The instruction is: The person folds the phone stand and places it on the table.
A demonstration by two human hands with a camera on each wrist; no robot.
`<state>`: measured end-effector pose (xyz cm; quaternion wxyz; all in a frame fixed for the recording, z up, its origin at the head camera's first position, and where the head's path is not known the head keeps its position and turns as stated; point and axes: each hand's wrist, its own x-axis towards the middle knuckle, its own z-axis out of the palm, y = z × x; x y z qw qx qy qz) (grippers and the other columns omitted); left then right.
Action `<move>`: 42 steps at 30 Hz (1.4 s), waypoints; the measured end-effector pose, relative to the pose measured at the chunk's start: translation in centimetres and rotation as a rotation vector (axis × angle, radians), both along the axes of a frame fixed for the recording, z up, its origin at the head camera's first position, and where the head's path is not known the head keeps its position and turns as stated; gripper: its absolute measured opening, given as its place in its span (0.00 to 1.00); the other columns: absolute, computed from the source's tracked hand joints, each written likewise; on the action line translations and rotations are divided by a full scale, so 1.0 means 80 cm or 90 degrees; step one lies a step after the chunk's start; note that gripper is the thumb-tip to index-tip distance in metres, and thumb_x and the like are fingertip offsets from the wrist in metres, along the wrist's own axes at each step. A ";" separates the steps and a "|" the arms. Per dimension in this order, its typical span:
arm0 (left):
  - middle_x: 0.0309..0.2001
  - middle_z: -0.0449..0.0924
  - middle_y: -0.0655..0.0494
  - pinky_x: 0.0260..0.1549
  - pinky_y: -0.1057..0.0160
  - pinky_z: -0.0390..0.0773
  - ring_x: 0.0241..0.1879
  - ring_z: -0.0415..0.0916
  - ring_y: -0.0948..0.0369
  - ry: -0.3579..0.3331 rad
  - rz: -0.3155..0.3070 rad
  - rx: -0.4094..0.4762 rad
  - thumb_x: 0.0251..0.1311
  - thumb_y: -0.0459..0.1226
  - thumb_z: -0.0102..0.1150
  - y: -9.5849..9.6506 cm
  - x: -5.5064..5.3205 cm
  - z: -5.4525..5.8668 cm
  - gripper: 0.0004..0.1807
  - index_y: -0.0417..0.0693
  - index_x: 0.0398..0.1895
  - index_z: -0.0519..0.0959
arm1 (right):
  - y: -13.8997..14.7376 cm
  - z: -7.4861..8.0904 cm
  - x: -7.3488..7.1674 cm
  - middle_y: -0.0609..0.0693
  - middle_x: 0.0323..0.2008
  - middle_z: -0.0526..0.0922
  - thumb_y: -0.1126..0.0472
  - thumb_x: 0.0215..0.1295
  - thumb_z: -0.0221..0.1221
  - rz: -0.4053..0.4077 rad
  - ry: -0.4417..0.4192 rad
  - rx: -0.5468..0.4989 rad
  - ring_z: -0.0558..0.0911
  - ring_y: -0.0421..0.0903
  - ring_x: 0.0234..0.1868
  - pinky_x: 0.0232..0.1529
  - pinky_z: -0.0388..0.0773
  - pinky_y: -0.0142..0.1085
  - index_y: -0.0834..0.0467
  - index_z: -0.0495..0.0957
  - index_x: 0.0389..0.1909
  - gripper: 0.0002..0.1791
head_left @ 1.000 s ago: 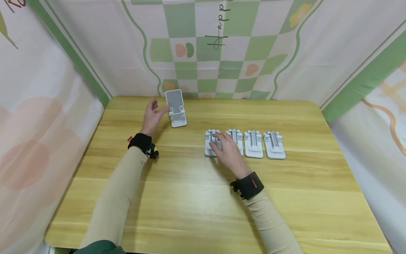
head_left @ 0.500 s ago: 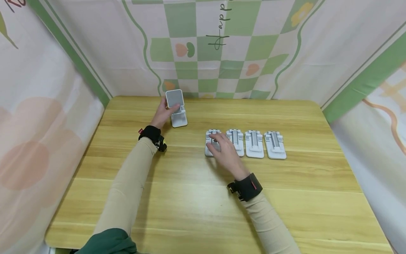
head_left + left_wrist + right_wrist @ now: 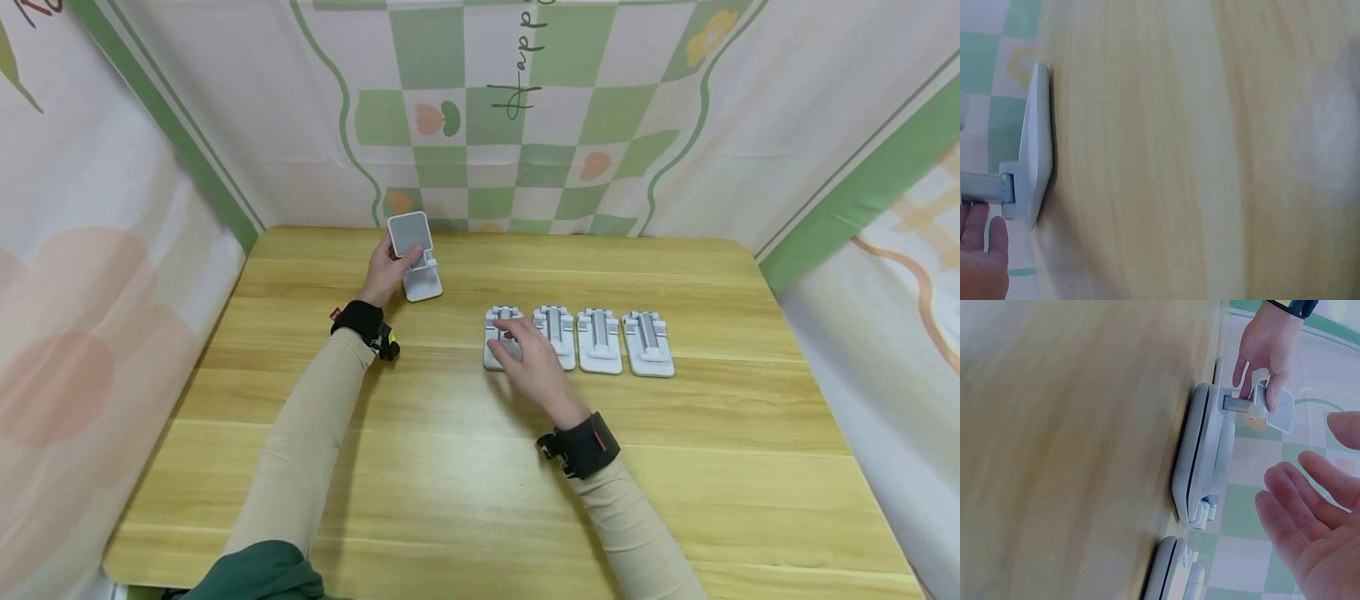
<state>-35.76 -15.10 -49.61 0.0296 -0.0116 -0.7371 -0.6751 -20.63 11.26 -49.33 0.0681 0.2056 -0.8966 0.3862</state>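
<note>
An unfolded white phone stand (image 3: 408,232) with a grey pad stands at the table's back left. My left hand (image 3: 384,273) holds it by the raised plate, thumb across the front and fingers behind. Its base (image 3: 1036,144) rests on the wood in the left wrist view. Over the leftmost folded phone stand (image 3: 492,358), my right hand (image 3: 536,362) hovers with relaxed, spread fingers and nothing in them. The right wrist view shows a gap between that hand (image 3: 1316,531) and the folded stand (image 3: 1200,456).
More folded phone stands continue the row to the right: one partly behind the right hand (image 3: 561,329), then another (image 3: 600,352) and an end one (image 3: 650,354). Patterned cloth (image 3: 558,125) hangs behind the wooden table (image 3: 450,467) and at both sides.
My left hand has moved right from beside the unfolded phone stand and taken hold of its plate, which has since tilted slightly left. The right hand has barely shifted.
</note>
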 end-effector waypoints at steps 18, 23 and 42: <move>0.56 0.73 0.44 0.52 0.60 0.73 0.52 0.71 0.57 0.052 0.038 0.050 0.56 0.40 0.63 0.000 0.018 0.018 0.31 0.43 0.63 0.67 | 0.005 -0.004 -0.002 0.56 0.54 0.75 0.47 0.68 0.52 -0.030 -0.023 -0.002 0.74 0.50 0.52 0.51 0.75 0.47 0.61 0.70 0.61 0.27; 0.56 0.74 0.46 0.53 0.58 0.73 0.53 0.71 0.58 0.083 0.030 0.020 0.55 0.45 0.64 0.005 0.033 0.025 0.33 0.46 0.63 0.68 | 0.003 -0.004 -0.002 0.58 0.53 0.74 0.48 0.67 0.53 -0.038 -0.035 -0.037 0.74 0.49 0.50 0.51 0.75 0.49 0.62 0.67 0.63 0.29; 0.50 0.77 0.40 0.58 0.55 0.65 0.53 0.69 0.57 0.206 -0.060 -0.072 0.56 0.34 0.62 0.066 0.155 0.117 0.24 0.35 0.56 0.73 | -0.001 -0.008 -0.007 0.62 0.52 0.75 0.51 0.67 0.55 -0.030 -0.091 -0.238 0.76 0.49 0.52 0.55 0.74 0.43 0.66 0.67 0.62 0.29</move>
